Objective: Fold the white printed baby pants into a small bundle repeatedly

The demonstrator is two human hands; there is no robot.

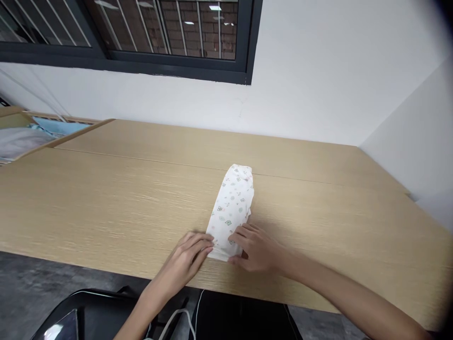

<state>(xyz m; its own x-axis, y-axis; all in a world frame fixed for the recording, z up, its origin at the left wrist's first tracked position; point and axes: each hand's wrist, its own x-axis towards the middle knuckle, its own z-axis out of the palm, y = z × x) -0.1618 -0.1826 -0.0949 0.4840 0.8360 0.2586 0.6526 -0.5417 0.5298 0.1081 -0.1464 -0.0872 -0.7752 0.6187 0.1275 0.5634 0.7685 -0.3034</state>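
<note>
A folded white cloth (231, 203) with a small printed pattern in green, grey and pink lies lengthwise on the wooden table. Its narrower, rounded end points away from me, and its right side looks slightly uneven. At the near left corner rests my left hand (189, 255), fingers stretched out and close together, fingertips touching the cloth's edge. My right hand (256, 248) is curled round the near right corner. Its fingers lie over the cloth and the thumb is at the near edge, gripping the fabric there.
The wooden table (123, 198) runs up to a white wall (300, 94) with a dark-framed, barred window (177, 66). A wooden bed-like frame (74, 137) with light blue bedding (62, 126) is at left. Below the table's front edge are a black chair (102, 311) and a white cable (180, 311).
</note>
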